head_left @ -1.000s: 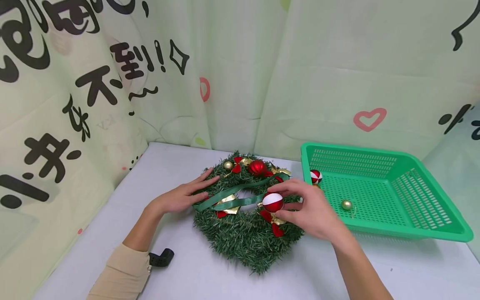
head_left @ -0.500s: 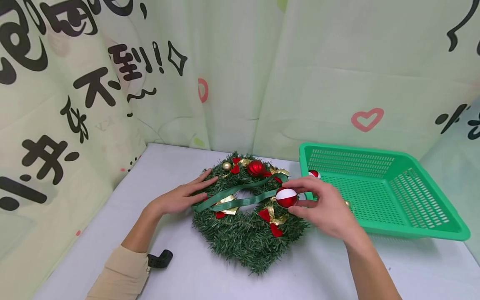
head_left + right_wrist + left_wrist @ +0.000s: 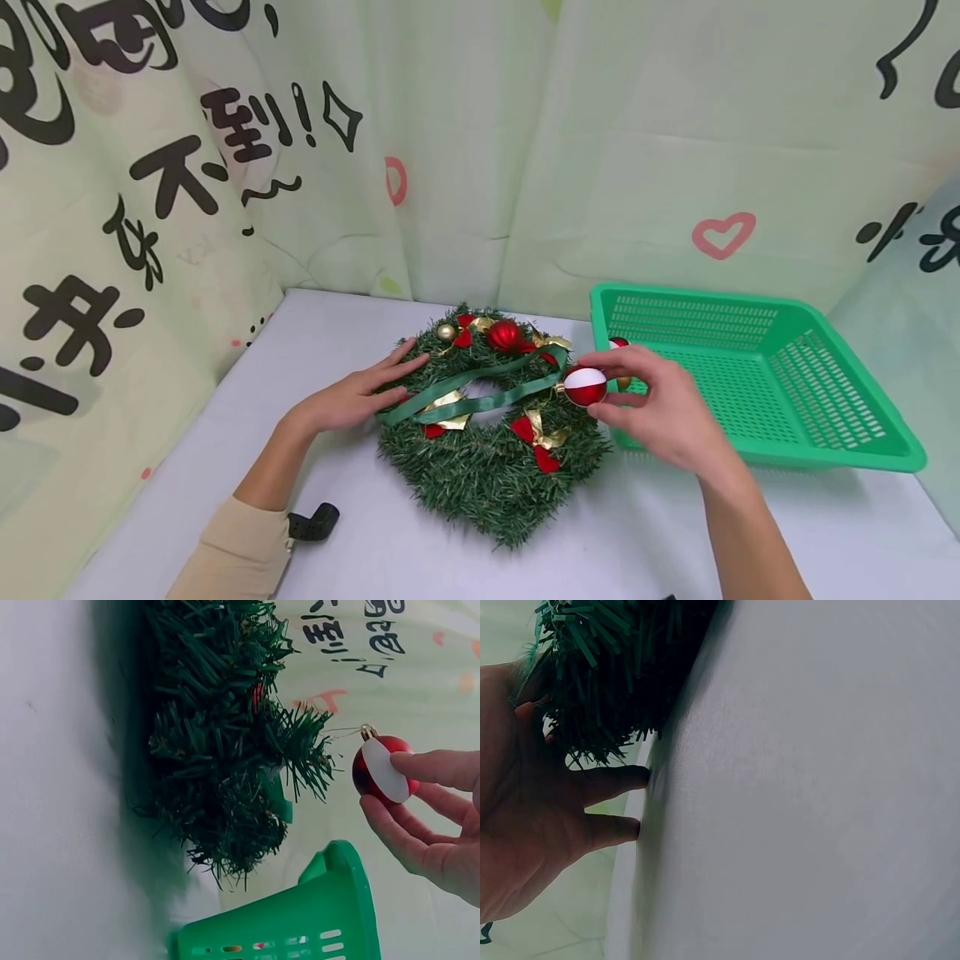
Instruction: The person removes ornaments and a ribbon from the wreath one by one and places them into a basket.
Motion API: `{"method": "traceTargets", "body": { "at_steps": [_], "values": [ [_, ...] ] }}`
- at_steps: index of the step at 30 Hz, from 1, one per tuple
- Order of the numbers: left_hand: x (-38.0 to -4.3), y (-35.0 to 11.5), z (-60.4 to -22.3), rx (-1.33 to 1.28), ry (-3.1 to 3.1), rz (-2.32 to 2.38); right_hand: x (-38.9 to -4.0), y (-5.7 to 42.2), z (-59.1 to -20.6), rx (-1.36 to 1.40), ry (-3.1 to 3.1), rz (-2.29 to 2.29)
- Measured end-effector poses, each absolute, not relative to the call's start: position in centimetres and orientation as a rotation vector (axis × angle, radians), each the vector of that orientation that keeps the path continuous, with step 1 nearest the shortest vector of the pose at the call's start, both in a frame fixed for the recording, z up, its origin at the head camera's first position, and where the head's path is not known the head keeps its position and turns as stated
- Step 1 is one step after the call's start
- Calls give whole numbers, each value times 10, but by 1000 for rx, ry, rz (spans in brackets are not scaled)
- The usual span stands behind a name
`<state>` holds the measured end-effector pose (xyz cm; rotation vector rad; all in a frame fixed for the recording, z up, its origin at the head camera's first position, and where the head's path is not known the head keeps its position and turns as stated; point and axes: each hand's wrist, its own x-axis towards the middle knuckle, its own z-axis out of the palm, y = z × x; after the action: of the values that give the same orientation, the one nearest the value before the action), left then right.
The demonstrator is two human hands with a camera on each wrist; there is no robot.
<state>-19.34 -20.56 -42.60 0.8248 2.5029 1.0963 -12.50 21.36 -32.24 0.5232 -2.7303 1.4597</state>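
Observation:
A green Christmas wreath lies on the table, with a green ribbon, red-and-gold bows, a red ball and a small gold ball on it. At its left side my left hand rests on the branches, fingers spread; the left wrist view has two fingertips close to the tabletop. Between thumb and fingers my right hand pinches a red-and-white Christmas ball above the wreath's right side. In the right wrist view the ball's gold cap and thin string point toward the branches, apart from my fingers.
To the right stands a green plastic basket, its near-left corner close to the wreath. Inside it, another red-and-white ball and a gold ball are partly hidden by my right hand. A printed curtain hangs behind the table.
My right hand has carried the red-and-white ball rightward, from near the wreath's centre toward its right edge. The left hand keeps its place on the wreath. The head view has shifted slightly.

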Motion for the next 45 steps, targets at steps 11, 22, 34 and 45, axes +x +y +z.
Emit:
{"method": "traceTargets", "body": {
  "at_steps": [11, 22, 34, 45],
  "values": [
    [-193, -206, -424, 807, 2512, 1081, -129, 224, -319, 489, -2736, 1419],
    [-191, -206, -423, 805, 2508, 1088, -131, 233, -320, 449, -2727, 1403],
    [-192, -206, -425, 819, 2500, 1100, -133, 242, -319, 376, -2734, 1358],
    [-192, -206, -424, 820, 2512, 1078, -134, 252, -319, 277, -2790, 1273]
  ]
}}
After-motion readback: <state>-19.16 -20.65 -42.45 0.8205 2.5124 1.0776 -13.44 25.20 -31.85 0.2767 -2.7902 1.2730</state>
